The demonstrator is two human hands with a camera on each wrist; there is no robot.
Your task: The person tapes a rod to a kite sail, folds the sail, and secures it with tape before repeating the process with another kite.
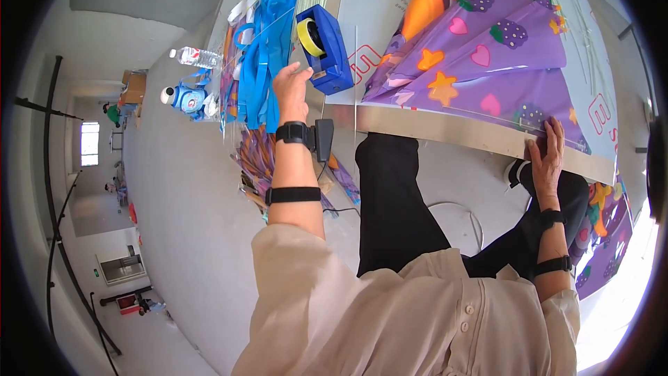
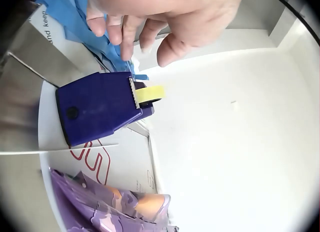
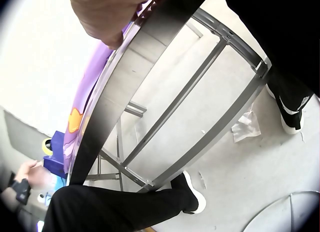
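Note:
A blue tape dispenser with a yellow roll stands on the white table. A short yellow tape end sticks out past its cutter. My left hand hovers just beside the dispenser, fingers loosely curled, holding nothing I can see. A purple sheet printed with hearts, stars and berries lies spread over the table. My right hand rests flat on that sheet at the table's near edge.
Blue strips lie piled beside the dispenser. A water bottle and a blue toy figure sit on the floor beyond. A metal frame runs under the table, my black-trousered legs beside it.

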